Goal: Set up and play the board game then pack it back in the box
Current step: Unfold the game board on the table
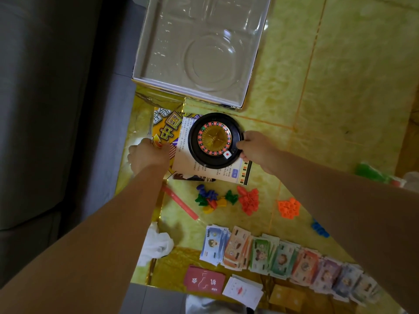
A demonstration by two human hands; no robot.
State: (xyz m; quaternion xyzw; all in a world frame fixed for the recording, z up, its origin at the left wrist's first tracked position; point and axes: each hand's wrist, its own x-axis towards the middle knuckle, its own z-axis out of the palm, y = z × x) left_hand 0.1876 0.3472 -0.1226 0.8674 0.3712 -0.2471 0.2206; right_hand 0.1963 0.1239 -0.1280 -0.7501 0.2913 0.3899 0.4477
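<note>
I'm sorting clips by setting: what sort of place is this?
Likely a living-room floor at home: glossy yellow tiles, a grey sofa alongside, and the open game box set on the floor.

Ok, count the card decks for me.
3, along the bottom edge: red deck leftmost, white deck middle, yellow deck rightmost. The right arm may hide more.

A black roulette wheel (pixel 215 139) lies flat on a printed sheet (pixel 204 171) below the open box (pixel 199 48).

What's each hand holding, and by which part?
The right hand grips the roulette wheel by its right rim; the left hand holds the folded game board by its left edge.
</note>
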